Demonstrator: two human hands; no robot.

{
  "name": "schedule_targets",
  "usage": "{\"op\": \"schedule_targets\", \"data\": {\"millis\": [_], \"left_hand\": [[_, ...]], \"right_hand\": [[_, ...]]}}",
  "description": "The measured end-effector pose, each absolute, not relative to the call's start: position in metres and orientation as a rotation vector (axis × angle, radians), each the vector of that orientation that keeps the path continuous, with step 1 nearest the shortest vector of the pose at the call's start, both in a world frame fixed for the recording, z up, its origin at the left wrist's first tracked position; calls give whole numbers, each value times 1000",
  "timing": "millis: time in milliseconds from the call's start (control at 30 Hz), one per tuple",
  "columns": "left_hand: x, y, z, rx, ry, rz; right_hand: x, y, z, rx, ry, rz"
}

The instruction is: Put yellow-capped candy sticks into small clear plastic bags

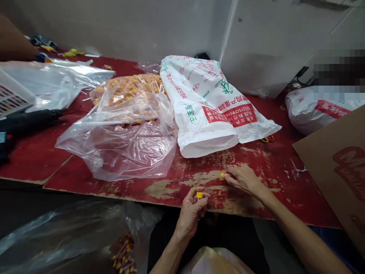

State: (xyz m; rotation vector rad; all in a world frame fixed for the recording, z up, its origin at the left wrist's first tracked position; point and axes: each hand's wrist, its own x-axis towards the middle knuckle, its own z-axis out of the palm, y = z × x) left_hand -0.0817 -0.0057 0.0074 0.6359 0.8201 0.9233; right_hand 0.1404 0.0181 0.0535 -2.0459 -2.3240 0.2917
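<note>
Near the front edge of the red worktable (285, 190), my left hand (189, 213) is closed around a small yellow plastic piece (200, 195) with a flat top; its lower part is hidden by the fingers. To the right and a little farther in, my right hand (242, 179) pinches a tiny yellow rounded piece (222, 175) at its fingertips, just above the worn tabletop. The two pieces are apart. Beyond my hands lies a white woven sack (205, 99) with red and green print, its mouth toward me.
A clear plastic bag (134, 91) of yellow pieces lies left of the sack. A black power tool (31, 120) and white basket (14, 95) are far left. A cardboard box (336, 163) and another sack (305, 108) stand right. Below the edge, another bag holds yellow-and-brown pieces (124, 255).
</note>
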Motion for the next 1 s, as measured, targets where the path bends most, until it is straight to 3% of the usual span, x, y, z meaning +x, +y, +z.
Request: {"op": "schedule_targets", "data": {"millis": [133, 500, 633, 767, 867, 1000], "left_hand": [[-79, -7, 7, 659, 841, 868], [-64, 2, 15, 540, 911, 808], [-58, 2, 18, 405, 888, 795], [-59, 0, 17, 216, 762, 835], [-68, -2, 17, 183, 754, 939], [-110, 1, 27, 261, 877, 1098]], "right_hand": [[161, -2, 51, -2383, -2443, 219], [135, 3, 44, -2562, -2209, 340], [129, -13, 31, -2339, -1993, 364], [86, -33, 17, -1798, -1788, 372], [60, -41, 14, -1498, -1880, 247], [67, -26, 4, -1413, -1798, 45]]}}
